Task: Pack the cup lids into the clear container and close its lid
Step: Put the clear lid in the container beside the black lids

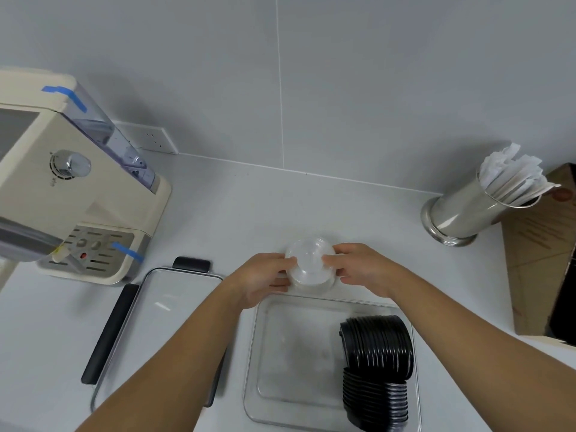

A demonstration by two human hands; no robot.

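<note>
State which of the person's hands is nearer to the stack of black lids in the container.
Right. The right hand is above the black lids, beyond the container's far edge; the left hand is farther left, gripping the clear lids.

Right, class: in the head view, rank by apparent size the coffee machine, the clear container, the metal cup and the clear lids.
1. coffee machine
2. clear container
3. metal cup
4. clear lids

Nearness inflates the container.
</note>
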